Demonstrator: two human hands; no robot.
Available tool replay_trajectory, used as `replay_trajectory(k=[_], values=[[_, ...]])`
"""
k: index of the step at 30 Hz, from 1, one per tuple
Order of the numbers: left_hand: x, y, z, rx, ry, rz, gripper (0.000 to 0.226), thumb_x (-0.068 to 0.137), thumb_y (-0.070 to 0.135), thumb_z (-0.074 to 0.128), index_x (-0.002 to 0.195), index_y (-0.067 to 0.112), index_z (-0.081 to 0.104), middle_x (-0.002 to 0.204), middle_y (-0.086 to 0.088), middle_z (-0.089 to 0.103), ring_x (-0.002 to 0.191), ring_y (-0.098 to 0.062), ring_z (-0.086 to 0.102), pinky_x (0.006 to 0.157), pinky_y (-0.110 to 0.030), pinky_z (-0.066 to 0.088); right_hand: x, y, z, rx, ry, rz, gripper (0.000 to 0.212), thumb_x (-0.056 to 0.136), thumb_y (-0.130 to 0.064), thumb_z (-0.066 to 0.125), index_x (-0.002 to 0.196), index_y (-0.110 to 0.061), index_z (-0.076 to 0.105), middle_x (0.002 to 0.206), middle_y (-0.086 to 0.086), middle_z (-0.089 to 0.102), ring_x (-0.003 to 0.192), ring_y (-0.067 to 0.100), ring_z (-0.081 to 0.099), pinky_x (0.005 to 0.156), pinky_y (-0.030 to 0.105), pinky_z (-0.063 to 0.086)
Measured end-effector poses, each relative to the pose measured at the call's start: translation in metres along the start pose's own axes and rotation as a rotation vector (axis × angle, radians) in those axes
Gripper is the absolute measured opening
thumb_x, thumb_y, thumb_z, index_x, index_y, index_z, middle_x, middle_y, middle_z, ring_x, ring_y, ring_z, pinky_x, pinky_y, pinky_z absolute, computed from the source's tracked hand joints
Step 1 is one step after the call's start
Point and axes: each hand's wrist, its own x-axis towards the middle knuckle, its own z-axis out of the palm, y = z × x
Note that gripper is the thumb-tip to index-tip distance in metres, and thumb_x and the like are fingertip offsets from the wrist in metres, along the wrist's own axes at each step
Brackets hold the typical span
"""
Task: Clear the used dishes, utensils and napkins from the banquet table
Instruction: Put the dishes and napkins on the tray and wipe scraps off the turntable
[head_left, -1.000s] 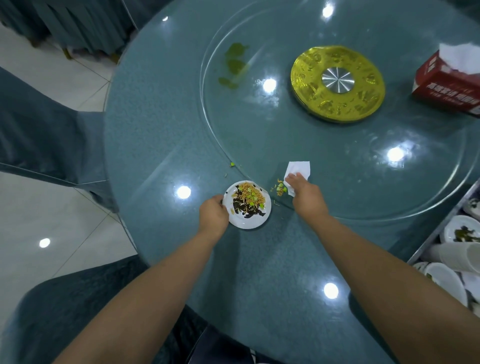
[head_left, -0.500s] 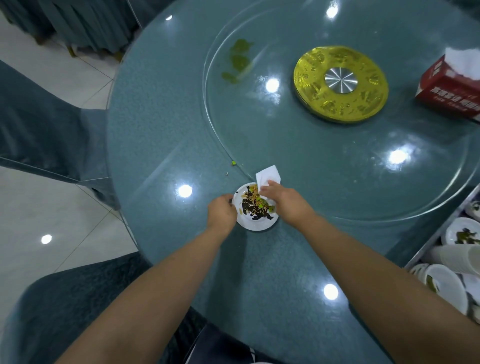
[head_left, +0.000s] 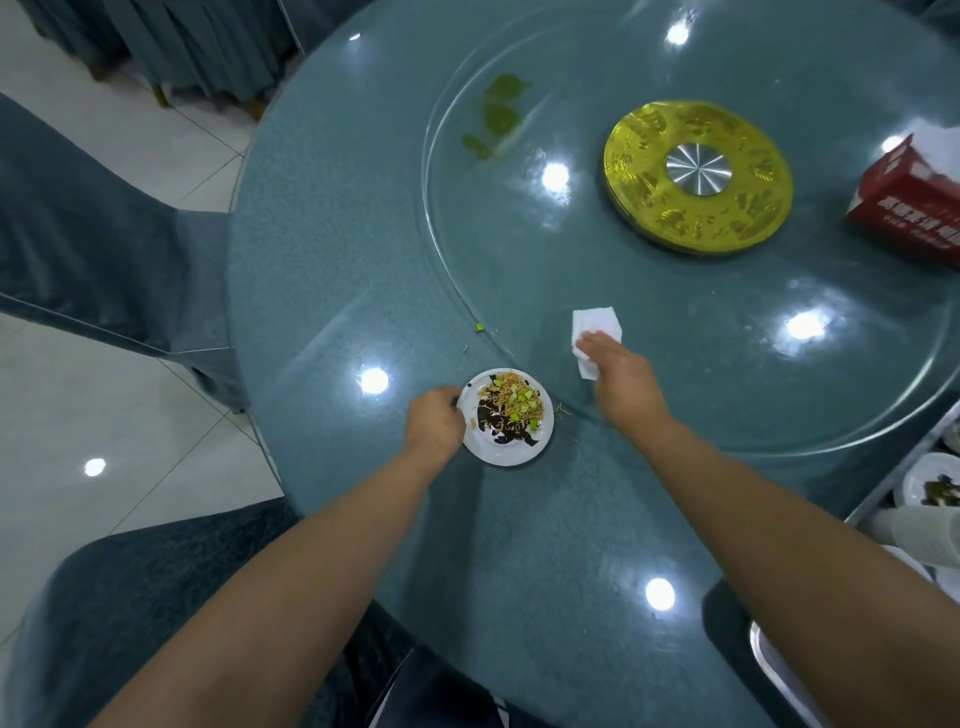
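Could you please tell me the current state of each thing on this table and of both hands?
small plate: dirty, food scraps on it, upright on the table.
left hand: grips the plate's left rim.
napkin: unfolded, lying on the glass turntable.
right hand: fingers straight, pressing the napkin.
tissue box: open, tissue sticking out.

Left hand (head_left: 435, 422) grips the dirty plate (head_left: 506, 415); right hand (head_left: 621, 375) presses a napkin (head_left: 596, 327).

There was one view only, from a camera on the person's head. It looked forward and steeply down on the round table (head_left: 322, 249), from close above its near edge. Both forearms entered from the bottom of the frame. The wide lens curved the table edge and the floor (head_left: 78, 395) at the left.
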Motion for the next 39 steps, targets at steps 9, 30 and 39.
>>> replay_trajectory(k=[9,30,39], values=[[0.000,-0.008,-0.003,-0.001,0.005,0.000,0.039,0.084,-0.002,0.048,0.105,0.017,0.076,0.089,-0.005,0.073,0.076,-0.016,0.060,0.070,-0.022,0.043,-0.012,-0.030,0.039,-0.030,-0.157,-0.080,0.072,0.079,0.019,0.050,0.142,-0.017,0.051,0.155,0.001,0.036,0.147,0.014,0.026,0.121,0.032,0.020],[0.020,-0.095,-0.075,0.437,0.340,0.247,0.018,0.097,0.023,0.053,0.099,0.015,0.070,0.108,-0.010,0.060,0.100,-0.034,0.055,0.078,-0.041,0.048,0.055,-0.156,0.109,-0.330,-0.264,-0.366,0.059,0.095,0.007,0.038,0.151,-0.004,0.025,0.160,0.009,0.018,0.151,0.027,0.004,0.117,0.039,0.029],[0.034,-0.135,-0.073,0.577,0.134,0.196,0.046,0.105,0.028,0.036,0.151,0.028,0.035,0.164,-0.012,0.012,0.151,-0.032,0.007,0.119,-0.052,0.012,0.085,-0.163,0.132,-0.525,-0.283,-0.052,0.067,0.097,0.001,0.039,0.152,0.006,0.000,0.161,0.024,-0.001,0.147,0.047,-0.002,0.120,0.048,0.018]])
